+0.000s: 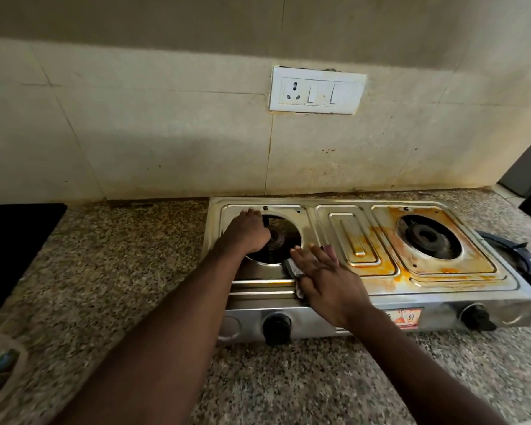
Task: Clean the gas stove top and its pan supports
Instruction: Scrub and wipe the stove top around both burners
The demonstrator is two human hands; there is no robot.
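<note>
On the left half of the stove (436,315), the right hand (328,277) presses a cloth (293,268) flat, fingers straight, on the near side of the left burner (278,237); the left hand (249,231) is curled at that burner, and whether it grips anything I cannot tell. Wiping the top seems to be in hand; next the cloth must reach the orange stains (387,237) at right. The front sticker (406,319) is unreadable.

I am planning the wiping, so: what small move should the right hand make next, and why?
Probably slide the cloth rightward under the flat right hand. It lies at the front right of the left burner, where the steel looks clean, while orange stains cover the middle and right of the stove.
</note>
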